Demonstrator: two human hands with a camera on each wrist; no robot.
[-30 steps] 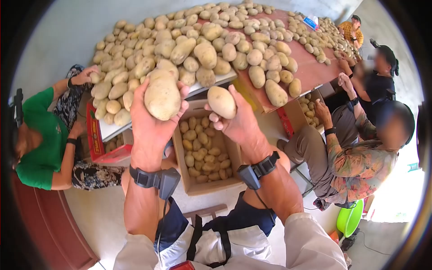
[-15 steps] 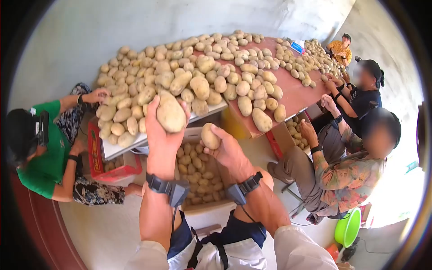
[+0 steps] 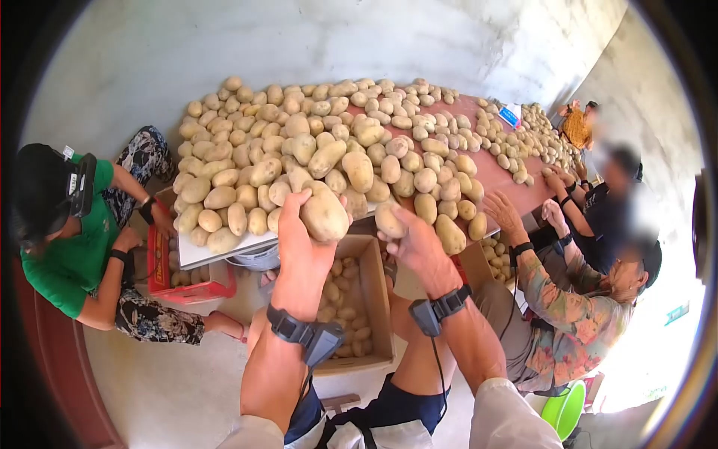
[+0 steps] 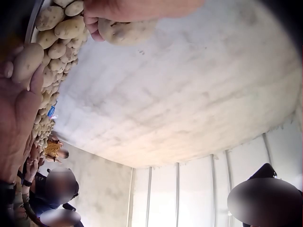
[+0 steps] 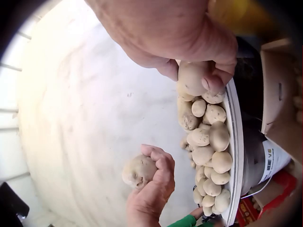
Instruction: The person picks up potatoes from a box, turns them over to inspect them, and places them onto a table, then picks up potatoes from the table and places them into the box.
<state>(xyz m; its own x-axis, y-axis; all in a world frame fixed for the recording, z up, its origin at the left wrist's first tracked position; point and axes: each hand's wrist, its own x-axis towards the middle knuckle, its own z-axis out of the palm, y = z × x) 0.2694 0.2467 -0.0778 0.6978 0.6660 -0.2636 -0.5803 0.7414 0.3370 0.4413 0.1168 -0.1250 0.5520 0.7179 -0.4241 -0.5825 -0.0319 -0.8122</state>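
Note:
In the head view my left hand (image 3: 303,236) holds a large potato (image 3: 324,212) from below, fingers curled round its side. My right hand (image 3: 420,241) pinches a smaller potato (image 3: 389,221) between thumb and fingers. Both hands are raised at the near edge of the potato pile (image 3: 254,142), over a cardboard box (image 3: 383,314) partly filled with potatoes. The left wrist view shows the large potato (image 4: 125,33) under my left fingers. In the right wrist view, the thumb and fingers close round the smaller potato (image 5: 193,78).
A red table (image 3: 501,176) bears more potatoes and a blue-and-white packet (image 3: 510,115). On the left sits a person in green (image 3: 63,262) by a red box (image 3: 187,290). Other people sit along the right. A green basin (image 3: 565,410) is at lower right, a bucket (image 3: 258,260) under the table.
The head view has shifted, and my hands, still holding the same potatoes, appear lower and closer together. The person in green has drawn a hand from the pile; the floral-shirted person has raised one.

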